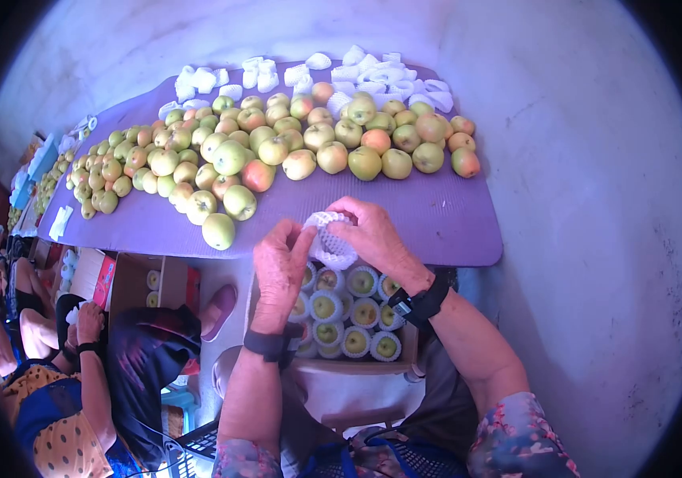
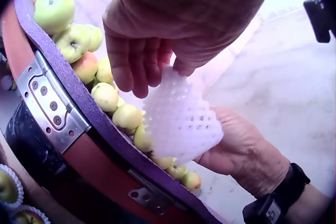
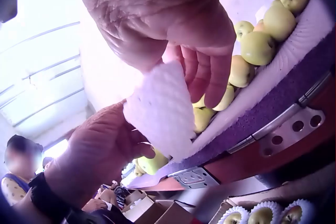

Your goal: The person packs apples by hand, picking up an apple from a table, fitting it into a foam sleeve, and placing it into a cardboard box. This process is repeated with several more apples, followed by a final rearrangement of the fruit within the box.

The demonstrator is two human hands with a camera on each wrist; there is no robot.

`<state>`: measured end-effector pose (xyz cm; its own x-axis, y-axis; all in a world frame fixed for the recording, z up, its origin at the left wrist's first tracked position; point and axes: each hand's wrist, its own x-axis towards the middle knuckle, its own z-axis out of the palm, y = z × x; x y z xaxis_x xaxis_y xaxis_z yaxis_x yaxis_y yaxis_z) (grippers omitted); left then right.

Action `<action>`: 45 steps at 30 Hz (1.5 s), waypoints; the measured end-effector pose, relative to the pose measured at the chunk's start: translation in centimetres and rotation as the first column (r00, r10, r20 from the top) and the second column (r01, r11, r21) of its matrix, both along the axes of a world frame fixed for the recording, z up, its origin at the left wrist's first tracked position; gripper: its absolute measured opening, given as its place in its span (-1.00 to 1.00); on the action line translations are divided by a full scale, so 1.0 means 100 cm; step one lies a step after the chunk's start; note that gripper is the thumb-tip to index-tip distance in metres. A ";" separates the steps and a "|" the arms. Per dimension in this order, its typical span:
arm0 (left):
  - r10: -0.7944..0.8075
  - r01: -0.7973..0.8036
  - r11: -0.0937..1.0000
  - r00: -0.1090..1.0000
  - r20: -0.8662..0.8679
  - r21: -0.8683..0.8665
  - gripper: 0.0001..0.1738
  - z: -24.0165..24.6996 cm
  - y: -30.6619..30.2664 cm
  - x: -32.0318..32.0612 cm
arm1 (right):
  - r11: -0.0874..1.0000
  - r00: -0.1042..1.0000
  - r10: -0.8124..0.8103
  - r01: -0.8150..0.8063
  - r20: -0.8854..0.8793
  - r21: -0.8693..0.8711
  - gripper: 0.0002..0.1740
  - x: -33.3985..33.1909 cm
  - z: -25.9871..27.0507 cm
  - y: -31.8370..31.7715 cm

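A white foam net sleeve (image 1: 333, 245) is held between both hands above the front edge of the purple table, its mouth spread in a ring. The left hand (image 1: 279, 259) pinches its left rim with thumb and fingers; the right hand (image 1: 377, 239) grips the opposite rim. In the left wrist view the sleeve (image 2: 181, 121) hangs from the left fingertips, with the right hand (image 2: 239, 150) behind it. In the right wrist view the sleeve (image 3: 163, 111) lies between the left hand (image 3: 97, 148) and the right hand (image 3: 178, 29). No apple shows inside the sleeve.
Many green and reddish apples (image 1: 229, 158) lie on the purple mat (image 1: 373, 215). White foam sleeves (image 1: 385, 73) are piled at its back. Below the hands, a cardboard box (image 1: 357, 366) holds sleeved apples (image 1: 326, 307). Another person (image 1: 62, 398) sits at the left beside open boxes (image 1: 135, 280).
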<state>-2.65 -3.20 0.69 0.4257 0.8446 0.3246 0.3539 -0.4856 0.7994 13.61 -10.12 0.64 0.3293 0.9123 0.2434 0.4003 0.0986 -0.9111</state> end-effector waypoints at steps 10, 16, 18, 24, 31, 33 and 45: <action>-0.115 0.131 0.961 0.990 -0.079 0.242 -0.65 -0.020 0.005 0.000 | 0.987 0.910 -0.031 -0.037 0.413 0.157 -0.82 -0.006 -0.007 0.003; -0.096 0.097 0.986 0.995 -0.012 0.132 -0.78 -0.021 0.011 -0.009 | 0.983 0.902 0.016 -0.094 0.431 0.160 -0.83 -0.004 0.004 0.001; -0.072 0.072 0.993 0.997 -0.004 0.094 -0.79 -0.019 0.010 -0.011 | 0.985 0.909 -0.017 -0.056 0.417 0.163 -0.83 -0.001 0.008 0.002; -0.019 0.030 0.975 0.998 -0.055 0.222 -0.79 -0.016 0.010 -0.010 | 0.978 0.854 0.054 -0.150 0.517 0.146 -0.84 -0.005 -0.007 0.015; 0.055 -0.059 0.981 0.998 0.029 0.186 -0.78 -0.016 0.014 -0.017 | 0.974 0.922 0.116 -0.178 0.369 0.139 -0.66 0.015 0.013 0.016; 0.094 -0.104 0.978 0.994 0.063 0.180 -0.79 -0.012 0.013 -0.019 | 0.968 0.940 -0.080 -0.006 0.333 0.250 -0.56 0.034 0.003 0.026; 0.170 -0.176 0.970 0.984 0.055 0.165 -0.78 -0.006 0.016 -0.024 | 0.914 0.733 -0.378 0.394 0.565 0.101 -0.25 0.084 -0.022 0.054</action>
<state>-5.08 -1.60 0.06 0.2618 0.8360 0.4823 0.4139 -0.5487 0.7264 21.97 -4.69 -1.59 0.4658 0.7452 0.4772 0.8373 -0.1966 -0.5102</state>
